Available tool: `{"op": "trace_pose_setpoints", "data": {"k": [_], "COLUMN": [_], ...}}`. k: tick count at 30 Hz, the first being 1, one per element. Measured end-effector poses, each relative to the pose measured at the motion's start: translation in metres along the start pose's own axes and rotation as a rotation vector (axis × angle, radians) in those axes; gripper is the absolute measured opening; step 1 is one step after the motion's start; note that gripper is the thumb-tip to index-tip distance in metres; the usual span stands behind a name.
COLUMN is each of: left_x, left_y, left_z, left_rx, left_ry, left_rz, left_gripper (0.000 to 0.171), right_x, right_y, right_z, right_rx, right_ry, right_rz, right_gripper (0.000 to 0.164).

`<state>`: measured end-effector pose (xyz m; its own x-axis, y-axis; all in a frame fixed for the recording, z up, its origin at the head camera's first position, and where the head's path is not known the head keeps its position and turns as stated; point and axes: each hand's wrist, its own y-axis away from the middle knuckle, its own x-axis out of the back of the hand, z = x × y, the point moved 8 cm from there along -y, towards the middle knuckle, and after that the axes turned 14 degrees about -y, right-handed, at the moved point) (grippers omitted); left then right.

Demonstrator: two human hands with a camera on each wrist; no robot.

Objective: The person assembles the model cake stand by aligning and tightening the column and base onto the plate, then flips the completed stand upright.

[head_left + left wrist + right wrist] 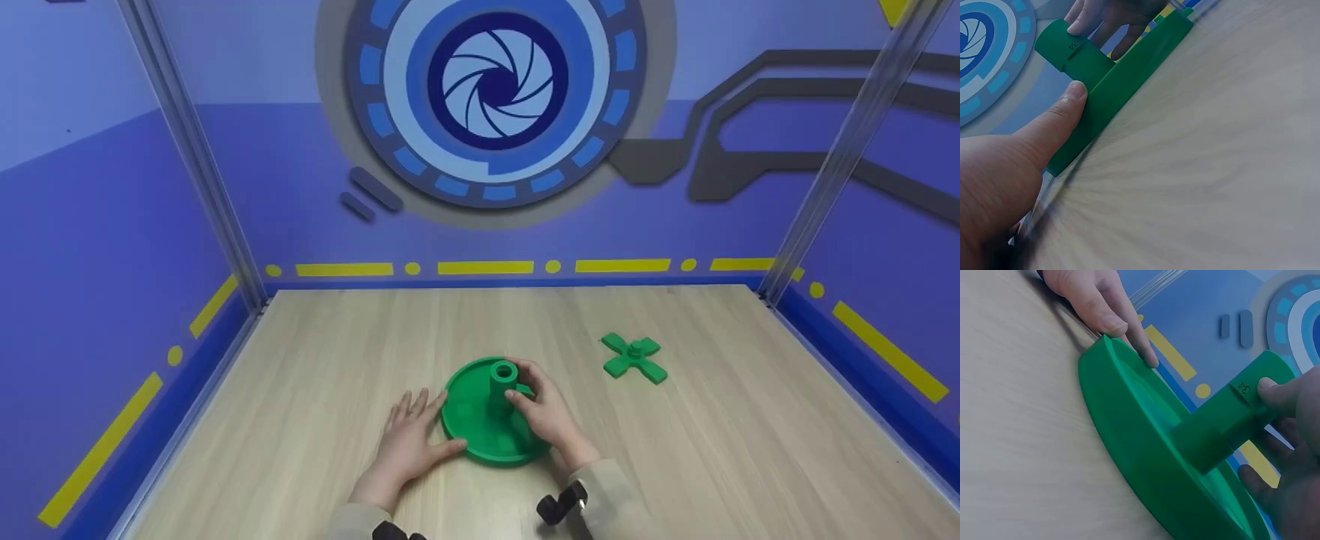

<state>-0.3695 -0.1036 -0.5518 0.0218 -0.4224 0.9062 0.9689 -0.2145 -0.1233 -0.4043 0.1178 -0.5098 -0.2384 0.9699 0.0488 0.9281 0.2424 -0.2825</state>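
A round green tray (469, 420) with a low raised rim lies flat on the table. Upright in it stands a hollow green tube (501, 394), whose side carries a small engraved marking in both wrist views. My right hand (553, 417) grips this tube (1241, 408) between thumb and fingers near its upper part. On the left, my left hand (409, 448) has its fingers spread, and its thumb touches the outer rim of the tray (1123, 90). Whether the tube's foot is fixed to the tray cannot be told.
A green cross-shaped piece (634, 358) with a short central peg lies on the table to the right of the tray. The wooden tabletop (315, 360) is bordered by blue printed walls (262, 187) at the back and both sides, with metal posts (199, 161) at the corners.
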Motion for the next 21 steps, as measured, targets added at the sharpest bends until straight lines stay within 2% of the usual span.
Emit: {"op": "trace_pose_setpoints", "data": {"k": [7, 14, 21], "left_x": [0.0004, 0.0001, -0.0007], "left_y": [0.0001, 0.0002, -0.0005], "left_z": [-0.0007, -0.0007, -0.0007], "left_rx": [0.009, 0.012, 0.01], "left_ry": [0.001, 0.001, -0.008], "left_rz": [0.002, -0.004, -0.004], "left_gripper": [0.098, 0.099, 0.099], "right_x": [0.0015, 0.0032, 0.003], "right_y": [0.0002, 0.0011, 0.0007], "right_z": [0.0, 0.0011, 0.0028], "right_rx": [0.002, -0.034, -0.025], "right_ry": [0.043, 0.057, 0.061], "right_rz": [0.043, 0.103, 0.163], "right_gripper": [0.046, 0.047, 0.05]}}
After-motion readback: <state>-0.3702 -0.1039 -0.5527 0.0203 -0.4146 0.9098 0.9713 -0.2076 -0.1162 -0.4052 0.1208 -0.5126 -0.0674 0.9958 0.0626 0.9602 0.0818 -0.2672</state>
